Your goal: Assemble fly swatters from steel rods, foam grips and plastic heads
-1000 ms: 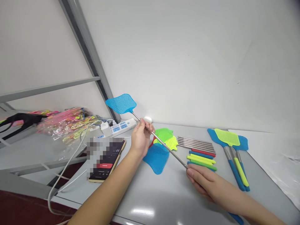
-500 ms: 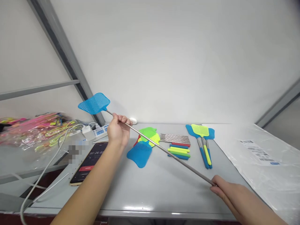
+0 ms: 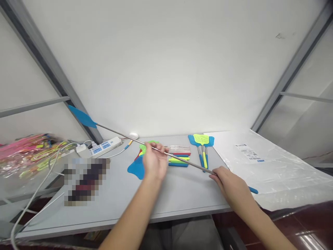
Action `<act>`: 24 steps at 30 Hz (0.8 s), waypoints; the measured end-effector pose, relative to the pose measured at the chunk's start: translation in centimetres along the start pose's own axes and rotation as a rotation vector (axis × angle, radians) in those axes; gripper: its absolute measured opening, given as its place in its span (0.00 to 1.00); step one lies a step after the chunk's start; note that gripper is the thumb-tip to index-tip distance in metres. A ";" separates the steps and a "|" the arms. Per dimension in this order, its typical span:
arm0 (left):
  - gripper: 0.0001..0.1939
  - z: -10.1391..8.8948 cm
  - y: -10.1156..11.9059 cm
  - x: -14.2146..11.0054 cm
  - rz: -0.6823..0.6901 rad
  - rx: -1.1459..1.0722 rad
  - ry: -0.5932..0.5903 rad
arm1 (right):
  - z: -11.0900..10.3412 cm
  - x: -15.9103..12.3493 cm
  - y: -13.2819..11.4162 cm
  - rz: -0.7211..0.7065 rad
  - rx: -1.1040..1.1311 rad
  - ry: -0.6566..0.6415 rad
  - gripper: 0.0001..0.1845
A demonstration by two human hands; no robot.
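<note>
A fly swatter with a blue head (image 3: pixel 82 117) and a long, drawn-out metal rod slants across the view. My left hand (image 3: pixel 155 161) is closed loosely around the middle of the rod, palm up. Around the rod's lower end my right hand (image 3: pixel 229 182) is closed, and a blue handle end (image 3: pixel 253 190) sticks out past it. Behind my left hand lie loose swatter heads, a blue one (image 3: pixel 136 168) and partly hidden green, yellow and red ones. Beside them are metal rods (image 3: pixel 179 149) and coloured handles (image 3: pixel 179 161). Three whole swatters (image 3: pixel 201 140) lie farther right.
White plastic wrapping (image 3: pixel 260 173) with a label covers the table's right side. At left are a power strip (image 3: pixel 106 146), white cables and a blurred-out object (image 3: pixel 87 182). A clear bag of colourful items (image 3: pixel 33 152) sits beyond the table's left edge.
My left hand has slid down the rod, away from the blue head and closer to my right hand. The swatter head has turned nearly edge-on. The whole view has shifted right.
</note>
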State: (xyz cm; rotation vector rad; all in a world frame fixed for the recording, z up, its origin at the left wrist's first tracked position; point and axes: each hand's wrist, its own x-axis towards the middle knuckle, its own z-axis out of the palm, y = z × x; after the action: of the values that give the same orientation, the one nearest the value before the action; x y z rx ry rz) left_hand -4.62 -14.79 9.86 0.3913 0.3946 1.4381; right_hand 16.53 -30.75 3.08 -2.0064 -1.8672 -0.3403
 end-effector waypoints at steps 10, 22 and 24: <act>0.23 1.5 0.9 -1.4 0.102 -0.057 -0.066 | 0.6 -0.7 -1.3 -0.063 -0.025 0.041 0.18; 0.22 -0.6 2.0 1.9 0.075 -0.106 -0.082 | 2.7 -4.2 3.0 0.070 0.147 0.197 0.11; 0.22 -1.1 1.1 2.3 0.034 -0.100 -0.074 | 3.5 -4.8 3.0 0.146 0.187 0.231 0.13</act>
State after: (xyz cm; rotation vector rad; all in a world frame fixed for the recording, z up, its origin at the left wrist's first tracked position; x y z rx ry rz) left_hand -5.86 -12.33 9.39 0.3705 0.2562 1.4655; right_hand 18.81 -33.68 -2.42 -1.8773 -1.5445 -0.3275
